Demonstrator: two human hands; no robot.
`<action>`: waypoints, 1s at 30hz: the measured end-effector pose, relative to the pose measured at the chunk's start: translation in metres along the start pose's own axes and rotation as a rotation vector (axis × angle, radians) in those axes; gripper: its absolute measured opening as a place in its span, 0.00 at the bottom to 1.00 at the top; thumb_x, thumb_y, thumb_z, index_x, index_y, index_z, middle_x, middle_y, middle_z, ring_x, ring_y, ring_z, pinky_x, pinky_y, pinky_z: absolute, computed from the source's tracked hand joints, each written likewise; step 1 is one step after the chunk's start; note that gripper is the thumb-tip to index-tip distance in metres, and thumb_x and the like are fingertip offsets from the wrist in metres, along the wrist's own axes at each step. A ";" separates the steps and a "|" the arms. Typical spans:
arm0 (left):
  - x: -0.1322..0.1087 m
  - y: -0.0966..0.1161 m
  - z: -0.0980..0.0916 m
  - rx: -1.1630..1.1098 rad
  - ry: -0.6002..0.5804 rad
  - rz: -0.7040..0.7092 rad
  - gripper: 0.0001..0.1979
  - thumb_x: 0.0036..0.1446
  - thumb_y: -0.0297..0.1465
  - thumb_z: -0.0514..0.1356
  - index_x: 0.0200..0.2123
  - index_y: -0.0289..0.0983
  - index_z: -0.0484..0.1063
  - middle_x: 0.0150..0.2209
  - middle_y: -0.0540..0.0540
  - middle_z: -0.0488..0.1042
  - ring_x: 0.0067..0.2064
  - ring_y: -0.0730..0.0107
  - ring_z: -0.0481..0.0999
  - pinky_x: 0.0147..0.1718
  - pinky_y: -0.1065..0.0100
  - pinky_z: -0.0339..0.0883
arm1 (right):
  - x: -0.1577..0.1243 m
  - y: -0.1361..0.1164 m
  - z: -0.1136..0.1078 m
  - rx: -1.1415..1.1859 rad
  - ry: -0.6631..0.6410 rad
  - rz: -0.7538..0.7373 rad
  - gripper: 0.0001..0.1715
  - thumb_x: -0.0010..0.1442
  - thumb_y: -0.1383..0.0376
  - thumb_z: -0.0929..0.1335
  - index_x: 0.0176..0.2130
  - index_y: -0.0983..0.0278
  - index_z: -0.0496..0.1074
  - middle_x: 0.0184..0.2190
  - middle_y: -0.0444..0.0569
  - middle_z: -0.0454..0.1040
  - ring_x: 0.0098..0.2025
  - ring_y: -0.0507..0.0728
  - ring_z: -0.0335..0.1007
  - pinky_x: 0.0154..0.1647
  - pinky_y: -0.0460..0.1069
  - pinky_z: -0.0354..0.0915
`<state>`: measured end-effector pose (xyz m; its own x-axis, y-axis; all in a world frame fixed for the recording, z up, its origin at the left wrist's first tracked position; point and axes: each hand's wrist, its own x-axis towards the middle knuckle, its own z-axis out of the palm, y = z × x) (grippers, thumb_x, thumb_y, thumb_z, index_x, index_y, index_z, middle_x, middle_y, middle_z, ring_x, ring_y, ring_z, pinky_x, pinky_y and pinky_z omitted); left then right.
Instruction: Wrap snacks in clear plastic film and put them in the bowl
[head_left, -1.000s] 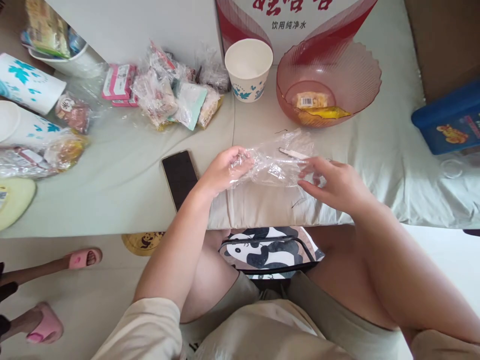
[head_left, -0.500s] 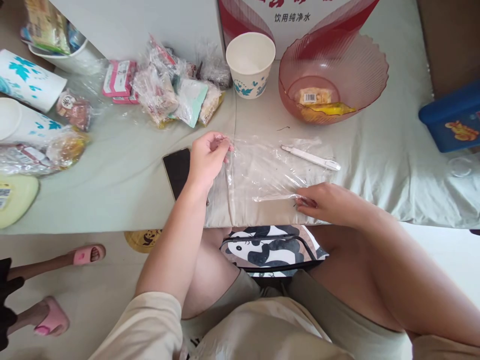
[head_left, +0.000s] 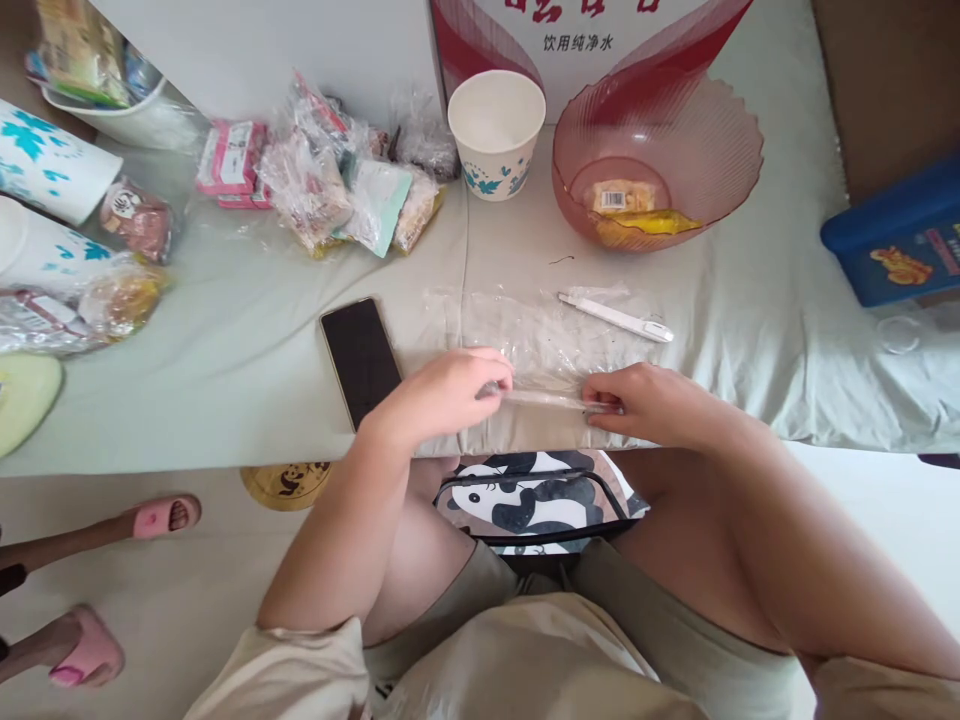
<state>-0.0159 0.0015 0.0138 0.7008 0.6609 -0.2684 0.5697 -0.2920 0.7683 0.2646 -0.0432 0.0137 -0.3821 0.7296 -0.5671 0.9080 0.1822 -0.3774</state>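
A clear plastic bag (head_left: 517,325) lies flattened on the cloth-covered table in front of me. Its near edge is drawn into a narrow band between my hands. My left hand (head_left: 457,395) pinches that edge on the left, fingers curled inward. On the right, my right hand (head_left: 637,405) is closed on the same edge; its fingertips are partly hidden. A white utility knife (head_left: 619,318) rests on the bag's far right part, beyond my right hand. Left of the bag lies a black smartphone (head_left: 361,360), close to my left wrist.
Behind the bag stand a paper cup (head_left: 496,135) and a pink ribbed bowl (head_left: 660,165) with wrapped snacks. Several snack packets (head_left: 337,190) are heaped further left. A blue container (head_left: 892,245) is at the right. Another person's feet in pink slippers (head_left: 166,515) are at lower left.
My left hand has moved down and right from the bag's upper left to its near edge, bringing the edge into a band. The phone is now more exposed. My right hand stays nearly in place.
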 end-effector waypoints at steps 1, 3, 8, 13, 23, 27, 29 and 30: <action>0.000 -0.003 -0.002 -0.033 0.046 -0.023 0.06 0.57 0.32 0.59 0.32 0.40 0.76 0.45 0.45 0.82 0.46 0.60 0.80 0.51 0.59 0.71 | -0.001 0.002 -0.001 0.009 0.034 -0.006 0.02 0.59 0.63 0.68 0.34 0.59 0.70 0.29 0.44 0.76 0.28 0.54 0.69 0.29 0.47 0.56; -0.001 -0.008 -0.009 -0.150 0.169 -0.049 0.06 0.57 0.33 0.58 0.31 0.40 0.75 0.44 0.45 0.83 0.45 0.62 0.81 0.51 0.61 0.71 | -0.005 0.009 -0.004 0.041 0.131 -0.047 0.05 0.59 0.62 0.69 0.32 0.59 0.70 0.27 0.44 0.75 0.28 0.54 0.68 0.29 0.48 0.56; -0.007 -0.014 -0.026 -0.290 0.314 -0.072 0.07 0.53 0.33 0.62 0.26 0.38 0.72 0.41 0.44 0.84 0.43 0.62 0.81 0.49 0.61 0.72 | -0.011 0.031 -0.011 0.336 0.428 -0.224 0.14 0.61 0.54 0.69 0.29 0.60 0.71 0.29 0.47 0.75 0.33 0.57 0.72 0.37 0.52 0.68; -0.005 -0.023 -0.025 -0.383 0.425 -0.106 0.07 0.50 0.36 0.67 0.30 0.38 0.77 0.39 0.43 0.83 0.42 0.61 0.82 0.46 0.62 0.74 | -0.009 0.041 -0.006 0.752 0.687 -0.162 0.18 0.56 0.50 0.75 0.29 0.58 0.71 0.35 0.49 0.80 0.47 0.64 0.79 0.50 0.60 0.73; 0.016 -0.033 -0.020 -0.799 0.764 -0.230 0.17 0.49 0.41 0.70 0.33 0.42 0.66 0.26 0.54 0.73 0.26 0.74 0.77 0.26 0.72 0.71 | 0.023 0.048 0.009 1.014 1.024 0.034 0.21 0.63 0.44 0.68 0.36 0.58 0.69 0.24 0.42 0.69 0.29 0.55 0.75 0.39 0.54 0.75; 0.023 -0.029 -0.015 -0.745 0.827 -0.289 0.15 0.56 0.43 0.67 0.38 0.45 0.65 0.26 0.56 0.73 0.19 0.78 0.72 0.16 0.75 0.58 | 0.026 0.045 0.012 1.072 1.004 0.041 0.24 0.66 0.41 0.65 0.36 0.58 0.70 0.23 0.42 0.67 0.26 0.55 0.71 0.36 0.54 0.74; 0.025 -0.029 -0.012 -0.680 0.811 -0.296 0.14 0.58 0.44 0.66 0.40 0.45 0.66 0.24 0.57 0.73 0.17 0.79 0.69 0.16 0.75 0.56 | 0.025 0.040 0.013 1.083 0.975 0.007 0.25 0.66 0.41 0.63 0.38 0.58 0.71 0.26 0.44 0.71 0.30 0.56 0.74 0.38 0.55 0.75; 0.026 -0.029 -0.010 -0.654 0.800 -0.295 0.14 0.59 0.44 0.65 0.41 0.45 0.66 0.23 0.56 0.72 0.17 0.78 0.68 0.16 0.74 0.57 | 0.025 0.037 0.013 1.061 0.971 -0.011 0.26 0.67 0.41 0.63 0.38 0.58 0.72 0.28 0.46 0.73 0.33 0.57 0.76 0.42 0.57 0.75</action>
<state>-0.0188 0.0342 -0.0094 -0.0470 0.9748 -0.2182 0.1637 0.2230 0.9610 0.2862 -0.0272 -0.0235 0.2704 0.9627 -0.0095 0.1857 -0.0619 -0.9806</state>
